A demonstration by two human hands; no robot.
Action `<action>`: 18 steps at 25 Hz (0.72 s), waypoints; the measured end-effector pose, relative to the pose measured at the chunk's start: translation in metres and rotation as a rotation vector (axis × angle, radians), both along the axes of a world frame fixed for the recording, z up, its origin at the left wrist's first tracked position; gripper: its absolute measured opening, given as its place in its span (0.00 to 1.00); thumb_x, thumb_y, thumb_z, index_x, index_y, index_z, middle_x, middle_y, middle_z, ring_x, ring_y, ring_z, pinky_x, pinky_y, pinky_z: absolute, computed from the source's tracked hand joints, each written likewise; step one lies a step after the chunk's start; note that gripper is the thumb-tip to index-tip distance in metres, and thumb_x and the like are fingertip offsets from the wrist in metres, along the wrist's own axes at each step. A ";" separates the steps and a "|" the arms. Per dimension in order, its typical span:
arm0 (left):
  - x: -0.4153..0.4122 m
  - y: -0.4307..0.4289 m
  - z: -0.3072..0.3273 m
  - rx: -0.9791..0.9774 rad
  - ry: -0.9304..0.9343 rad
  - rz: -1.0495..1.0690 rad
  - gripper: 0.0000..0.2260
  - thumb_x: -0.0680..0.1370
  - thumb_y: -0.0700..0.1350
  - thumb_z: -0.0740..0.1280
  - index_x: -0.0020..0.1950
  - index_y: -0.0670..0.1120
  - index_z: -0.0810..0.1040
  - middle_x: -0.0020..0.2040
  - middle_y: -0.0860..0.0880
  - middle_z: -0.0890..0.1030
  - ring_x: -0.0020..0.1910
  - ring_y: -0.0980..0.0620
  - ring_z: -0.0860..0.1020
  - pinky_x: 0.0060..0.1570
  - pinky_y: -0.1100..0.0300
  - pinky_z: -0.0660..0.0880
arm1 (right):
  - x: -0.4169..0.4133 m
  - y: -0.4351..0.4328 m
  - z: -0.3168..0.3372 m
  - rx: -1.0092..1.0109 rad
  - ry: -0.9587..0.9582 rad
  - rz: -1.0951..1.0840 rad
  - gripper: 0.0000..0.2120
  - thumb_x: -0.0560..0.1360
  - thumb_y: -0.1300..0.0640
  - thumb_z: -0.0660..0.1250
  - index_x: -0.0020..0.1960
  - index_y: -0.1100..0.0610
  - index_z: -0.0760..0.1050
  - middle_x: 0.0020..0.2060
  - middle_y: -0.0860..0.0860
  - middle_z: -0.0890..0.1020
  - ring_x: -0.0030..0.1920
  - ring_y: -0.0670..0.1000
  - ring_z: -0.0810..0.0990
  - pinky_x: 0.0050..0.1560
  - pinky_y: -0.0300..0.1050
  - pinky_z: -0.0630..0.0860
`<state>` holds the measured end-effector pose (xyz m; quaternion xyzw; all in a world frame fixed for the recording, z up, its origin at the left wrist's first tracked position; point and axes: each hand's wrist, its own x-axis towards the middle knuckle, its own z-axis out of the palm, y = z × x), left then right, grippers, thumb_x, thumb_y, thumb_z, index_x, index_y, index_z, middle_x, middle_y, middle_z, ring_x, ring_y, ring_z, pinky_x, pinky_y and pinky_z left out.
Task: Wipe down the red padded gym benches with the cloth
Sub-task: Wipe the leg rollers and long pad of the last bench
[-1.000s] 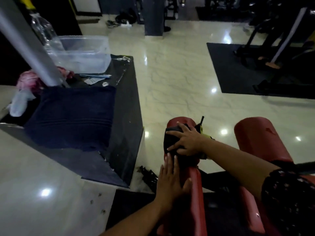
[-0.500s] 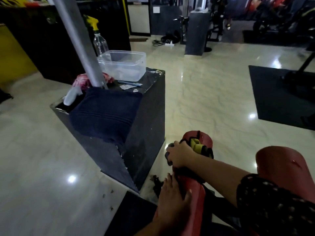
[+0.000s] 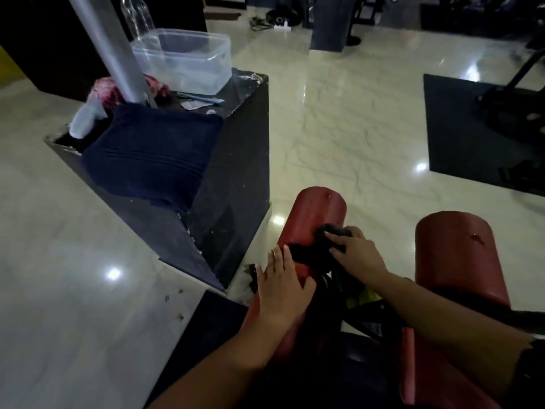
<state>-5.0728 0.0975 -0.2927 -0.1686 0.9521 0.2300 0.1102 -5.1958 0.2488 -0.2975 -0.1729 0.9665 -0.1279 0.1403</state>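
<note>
Down low, the right hand (image 3: pixel 358 256) bunches the dark cloth (image 3: pixel 306 256) against the left red pad (image 3: pixel 312 214), its grip curled round the fabric. The left hand (image 3: pixel 280 283) lies flat on that pad, grip spread, fingertips touching the cloth. On the black counter (image 3: pixel 236 160), a clear plastic tub (image 3: pixel 182 57) stands behind a navy towel (image 3: pixel 150 160); what the tub holds cannot be told.

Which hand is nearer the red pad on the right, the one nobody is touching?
Right. The right hand holds the dark cloth on the left red pad, on the side facing the right red pad. The left hand rests on that left pad's far side.
</note>
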 end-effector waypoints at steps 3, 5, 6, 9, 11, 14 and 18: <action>-0.003 0.001 -0.008 0.028 0.019 0.004 0.38 0.79 0.62 0.56 0.81 0.45 0.43 0.81 0.43 0.47 0.80 0.44 0.47 0.77 0.45 0.50 | -0.014 0.006 -0.006 -0.048 -0.050 -0.134 0.21 0.79 0.48 0.61 0.72 0.40 0.69 0.68 0.53 0.67 0.60 0.62 0.75 0.64 0.51 0.71; -0.003 0.001 -0.010 0.015 0.032 0.005 0.38 0.79 0.63 0.56 0.81 0.45 0.45 0.81 0.43 0.48 0.80 0.44 0.47 0.77 0.46 0.50 | -0.023 0.001 0.001 -0.045 0.003 -0.153 0.20 0.80 0.48 0.60 0.71 0.40 0.69 0.69 0.53 0.67 0.61 0.63 0.72 0.64 0.52 0.71; -0.003 0.001 -0.010 0.008 0.032 0.004 0.38 0.79 0.63 0.56 0.81 0.45 0.45 0.81 0.43 0.48 0.80 0.44 0.47 0.77 0.46 0.50 | -0.026 -0.007 0.007 -0.029 0.047 -0.114 0.20 0.80 0.48 0.59 0.71 0.40 0.69 0.70 0.52 0.66 0.62 0.63 0.70 0.63 0.53 0.71; -0.006 -0.001 -0.010 0.030 0.009 0.005 0.37 0.79 0.63 0.55 0.81 0.46 0.45 0.81 0.43 0.48 0.80 0.45 0.46 0.77 0.46 0.49 | -0.036 -0.053 0.034 0.186 0.231 0.227 0.18 0.81 0.49 0.57 0.70 0.40 0.71 0.70 0.51 0.67 0.65 0.61 0.67 0.54 0.56 0.75; -0.004 -0.001 -0.008 0.075 0.017 0.012 0.37 0.79 0.64 0.54 0.81 0.46 0.46 0.81 0.44 0.48 0.80 0.45 0.45 0.77 0.45 0.48 | -0.046 -0.091 0.045 0.393 0.322 0.467 0.17 0.81 0.51 0.57 0.68 0.46 0.73 0.65 0.51 0.70 0.63 0.61 0.70 0.42 0.52 0.73; 0.000 -0.002 -0.004 0.100 0.012 -0.004 0.37 0.79 0.63 0.54 0.81 0.47 0.44 0.81 0.44 0.45 0.80 0.45 0.43 0.77 0.45 0.45 | -0.052 -0.135 0.047 0.564 0.348 0.656 0.16 0.81 0.52 0.57 0.65 0.54 0.75 0.61 0.51 0.73 0.60 0.59 0.72 0.43 0.52 0.71; -0.001 -0.004 -0.007 0.096 0.001 -0.015 0.37 0.79 0.63 0.54 0.81 0.47 0.44 0.81 0.45 0.44 0.79 0.45 0.41 0.77 0.46 0.44 | -0.054 -0.153 0.036 0.670 0.328 0.554 0.20 0.81 0.53 0.54 0.69 0.58 0.70 0.64 0.54 0.71 0.61 0.63 0.71 0.52 0.57 0.72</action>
